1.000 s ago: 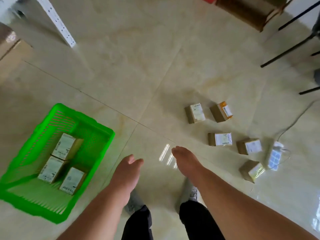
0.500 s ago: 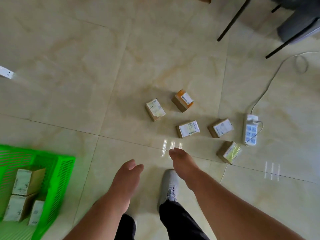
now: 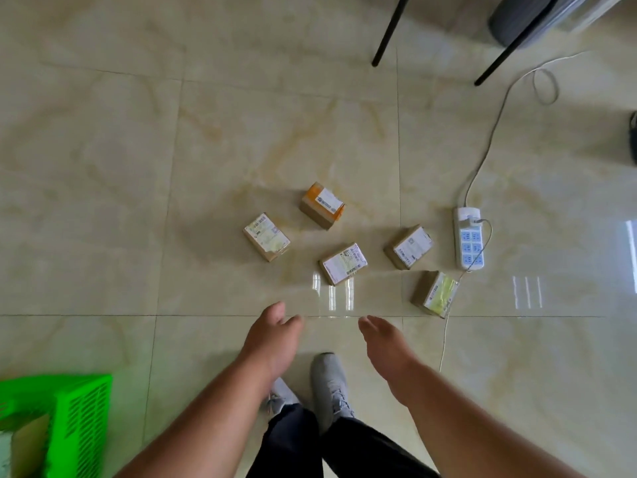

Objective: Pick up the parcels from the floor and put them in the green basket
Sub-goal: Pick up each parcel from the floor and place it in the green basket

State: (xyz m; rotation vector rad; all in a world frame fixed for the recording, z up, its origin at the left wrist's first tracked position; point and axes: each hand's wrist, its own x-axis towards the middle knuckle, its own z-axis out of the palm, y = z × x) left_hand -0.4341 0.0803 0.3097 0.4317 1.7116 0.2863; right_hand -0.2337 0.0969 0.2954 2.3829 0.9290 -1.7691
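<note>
Glossy beige tiled floor [image 3: 103, 201]. Green slatted plastic basket [image 3: 79, 419] at near left corner, a brown parcel inside. Five small brown cardboard parcels [image 3: 343, 263] lie clustered mid-floor. White power strip [image 3: 468, 238] just right of them. Left hand [image 3: 272, 343] and right hand [image 3: 386, 350] both relaxed, empty, above the floor.

Indoor room, glossy tiled floor [image 3: 241, 139], power strip [image 3: 468, 239]
</note>
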